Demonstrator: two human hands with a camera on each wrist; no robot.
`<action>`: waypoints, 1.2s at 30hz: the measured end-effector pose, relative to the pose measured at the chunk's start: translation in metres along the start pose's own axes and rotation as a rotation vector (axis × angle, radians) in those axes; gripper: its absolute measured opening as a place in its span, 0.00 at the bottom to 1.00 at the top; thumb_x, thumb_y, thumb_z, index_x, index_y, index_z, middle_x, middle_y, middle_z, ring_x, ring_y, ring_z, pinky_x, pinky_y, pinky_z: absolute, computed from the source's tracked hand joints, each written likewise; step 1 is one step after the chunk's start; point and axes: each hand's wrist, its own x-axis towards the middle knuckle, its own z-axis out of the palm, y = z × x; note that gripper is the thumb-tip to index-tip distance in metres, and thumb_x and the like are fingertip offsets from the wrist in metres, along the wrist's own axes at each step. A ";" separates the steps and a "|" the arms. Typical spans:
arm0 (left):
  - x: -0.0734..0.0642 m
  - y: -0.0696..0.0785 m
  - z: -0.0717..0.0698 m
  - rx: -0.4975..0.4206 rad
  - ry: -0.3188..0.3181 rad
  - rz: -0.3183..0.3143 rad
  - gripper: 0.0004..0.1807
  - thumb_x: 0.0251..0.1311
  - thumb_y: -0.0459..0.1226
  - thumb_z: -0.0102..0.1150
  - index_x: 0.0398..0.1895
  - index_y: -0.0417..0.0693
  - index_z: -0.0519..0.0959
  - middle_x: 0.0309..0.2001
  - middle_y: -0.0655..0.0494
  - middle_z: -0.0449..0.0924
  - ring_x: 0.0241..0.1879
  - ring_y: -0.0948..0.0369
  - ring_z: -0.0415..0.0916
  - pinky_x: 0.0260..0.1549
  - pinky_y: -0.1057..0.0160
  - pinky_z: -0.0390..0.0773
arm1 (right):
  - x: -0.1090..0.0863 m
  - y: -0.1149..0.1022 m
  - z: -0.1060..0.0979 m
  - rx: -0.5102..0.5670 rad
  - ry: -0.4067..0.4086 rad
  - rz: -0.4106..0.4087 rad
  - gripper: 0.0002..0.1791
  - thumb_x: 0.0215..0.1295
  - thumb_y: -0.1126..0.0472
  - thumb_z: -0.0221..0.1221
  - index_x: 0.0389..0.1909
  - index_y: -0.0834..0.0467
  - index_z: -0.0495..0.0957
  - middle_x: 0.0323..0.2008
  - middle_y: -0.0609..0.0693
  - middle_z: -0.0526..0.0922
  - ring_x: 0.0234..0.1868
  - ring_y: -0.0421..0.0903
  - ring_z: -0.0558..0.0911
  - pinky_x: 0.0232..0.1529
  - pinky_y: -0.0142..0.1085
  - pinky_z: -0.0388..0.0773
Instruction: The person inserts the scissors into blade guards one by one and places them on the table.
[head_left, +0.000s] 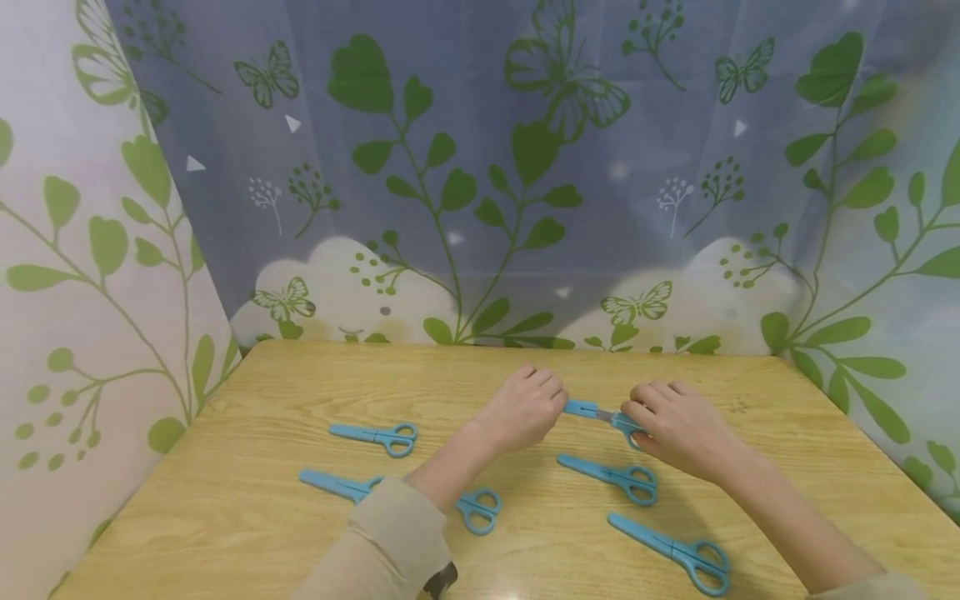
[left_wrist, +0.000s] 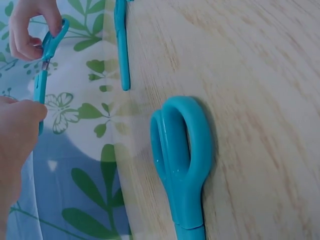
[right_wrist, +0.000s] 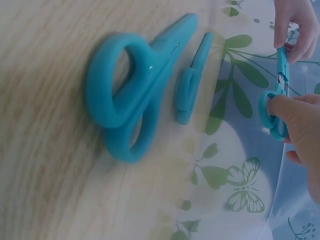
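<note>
Above the far part of the table, both hands hold one pair of blue scissors (head_left: 628, 427) in the head view. My left hand (head_left: 522, 408) pinches the blue blade cover (head_left: 581, 408). With thumb and fingers, my right hand (head_left: 682, 425) grips the handle loops, seen also in the right wrist view as scissors handles (right_wrist: 265, 111). A short stretch of metal blade (head_left: 604, 415) shows between cover and handles, so the cover sits partly off. The left wrist view shows the same cover (left_wrist: 40, 89) and blade from the side. Part of the cover is hidden by my left fingers.
Several more blue scissors lie covered on the wooden table (head_left: 450, 375): one at far left (head_left: 375, 435), one nearer left (head_left: 330, 482), handles (head_left: 480, 510) beyond my left forearm, and two at right (head_left: 607, 477). Patterned cloth (head_left: 465, 208) hangs behind the table.
</note>
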 end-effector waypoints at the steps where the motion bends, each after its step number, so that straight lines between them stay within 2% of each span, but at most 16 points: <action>1: 0.000 0.000 -0.001 0.002 -0.006 0.002 0.09 0.60 0.36 0.52 0.38 0.52 0.82 0.36 0.62 0.79 0.38 0.65 0.73 0.38 0.70 0.70 | 0.000 0.000 0.000 -0.010 -0.004 -0.005 0.24 0.32 0.61 0.72 0.35 0.60 0.75 0.32 0.51 0.73 0.31 0.49 0.74 0.26 0.40 0.72; 3: -0.001 0.001 -0.002 0.007 -0.021 0.008 0.10 0.60 0.37 0.51 0.39 0.52 0.82 0.37 0.62 0.79 0.38 0.65 0.73 0.38 0.70 0.70 | 0.000 -0.001 0.001 -0.032 -0.006 -0.015 0.21 0.35 0.61 0.69 0.34 0.62 0.76 0.32 0.52 0.73 0.31 0.50 0.74 0.27 0.41 0.73; 6: -0.001 0.002 -0.002 0.015 -0.039 0.015 0.11 0.61 0.37 0.50 0.41 0.53 0.81 0.38 0.62 0.79 0.39 0.65 0.73 0.39 0.69 0.69 | 0.001 -0.002 0.002 -0.067 0.004 -0.021 0.11 0.53 0.60 0.56 0.33 0.64 0.76 0.32 0.54 0.73 0.32 0.51 0.75 0.28 0.42 0.74; 7: -0.001 0.002 -0.002 0.016 -0.043 0.016 0.11 0.61 0.37 0.50 0.42 0.53 0.81 0.39 0.62 0.79 0.40 0.65 0.73 0.40 0.69 0.69 | 0.001 -0.002 0.002 -0.072 0.015 -0.019 0.11 0.58 0.60 0.50 0.33 0.64 0.76 0.32 0.54 0.73 0.31 0.51 0.75 0.27 0.42 0.74; 10: -0.002 0.002 -0.002 0.018 -0.035 0.018 0.11 0.61 0.38 0.51 0.43 0.52 0.81 0.39 0.62 0.79 0.41 0.64 0.73 0.42 0.68 0.69 | 0.002 -0.003 0.003 -0.069 0.052 -0.010 0.23 0.66 0.58 0.33 0.32 0.63 0.76 0.31 0.54 0.73 0.31 0.51 0.74 0.26 0.43 0.73; 11: -0.003 0.002 -0.002 0.016 -0.030 0.017 0.11 0.61 0.38 0.51 0.42 0.52 0.81 0.39 0.62 0.79 0.41 0.64 0.73 0.42 0.67 0.69 | 0.001 -0.003 0.003 -0.061 0.062 -0.008 0.24 0.67 0.57 0.32 0.32 0.62 0.76 0.31 0.54 0.73 0.31 0.51 0.74 0.26 0.43 0.73; 13: -0.003 0.001 -0.002 0.012 -0.018 0.013 0.11 0.61 0.38 0.51 0.42 0.52 0.81 0.39 0.62 0.79 0.42 0.64 0.73 0.42 0.67 0.70 | 0.001 -0.002 0.003 -0.040 0.074 -0.004 0.17 0.66 0.57 0.41 0.33 0.62 0.76 0.31 0.54 0.73 0.31 0.51 0.75 0.26 0.43 0.73; 15: -0.004 0.000 -0.002 0.004 0.003 0.014 0.10 0.61 0.37 0.52 0.41 0.52 0.81 0.39 0.62 0.79 0.41 0.64 0.73 0.42 0.67 0.70 | 0.000 -0.002 0.002 -0.027 0.077 -0.007 0.10 0.58 0.59 0.54 0.33 0.62 0.77 0.32 0.53 0.74 0.32 0.51 0.75 0.27 0.44 0.73; 16: -0.004 -0.001 -0.002 0.001 0.015 0.016 0.10 0.61 0.37 0.52 0.40 0.52 0.81 0.38 0.62 0.79 0.41 0.64 0.73 0.41 0.67 0.70 | 0.000 -0.001 0.001 -0.023 0.073 -0.006 0.10 0.52 0.60 0.59 0.34 0.62 0.77 0.32 0.53 0.74 0.33 0.51 0.75 0.27 0.43 0.73; 19: -0.005 -0.003 -0.003 -0.007 0.050 0.029 0.09 0.61 0.37 0.51 0.39 0.51 0.82 0.37 0.62 0.79 0.39 0.64 0.74 0.39 0.68 0.69 | 0.001 -0.001 -0.001 -0.008 0.071 -0.005 0.18 0.38 0.62 0.67 0.34 0.62 0.78 0.33 0.53 0.75 0.34 0.51 0.76 0.29 0.44 0.74; 23: -0.005 -0.004 -0.005 0.001 0.052 0.040 0.10 0.63 0.37 0.50 0.39 0.51 0.82 0.37 0.62 0.79 0.39 0.64 0.74 0.39 0.68 0.69 | 0.002 -0.001 -0.005 -0.003 0.069 -0.003 0.20 0.36 0.62 0.69 0.34 0.62 0.79 0.33 0.53 0.76 0.34 0.51 0.76 0.30 0.44 0.75; 25: -0.005 -0.004 -0.005 0.010 0.035 0.037 0.10 0.63 0.37 0.50 0.39 0.52 0.82 0.37 0.63 0.79 0.39 0.65 0.74 0.39 0.68 0.69 | 0.003 -0.001 -0.005 -0.002 0.077 -0.007 0.23 0.29 0.63 0.73 0.34 0.61 0.79 0.33 0.52 0.76 0.34 0.50 0.76 0.31 0.44 0.75; 31: -0.006 -0.003 -0.005 0.026 -0.004 0.039 0.10 0.64 0.38 0.49 0.40 0.53 0.82 0.37 0.63 0.79 0.39 0.65 0.73 0.40 0.69 0.69 | 0.003 -0.003 -0.005 0.008 0.058 -0.014 0.24 0.29 0.61 0.74 0.33 0.60 0.79 0.32 0.51 0.76 0.34 0.50 0.76 0.33 0.43 0.76; 36: -0.006 -0.002 -0.003 0.030 -0.008 0.052 0.10 0.64 0.38 0.50 0.41 0.53 0.82 0.37 0.63 0.79 0.39 0.65 0.73 0.39 0.69 0.69 | 0.002 -0.005 -0.003 0.018 0.053 -0.003 0.23 0.30 0.61 0.74 0.33 0.59 0.79 0.32 0.51 0.76 0.34 0.49 0.76 0.33 0.42 0.76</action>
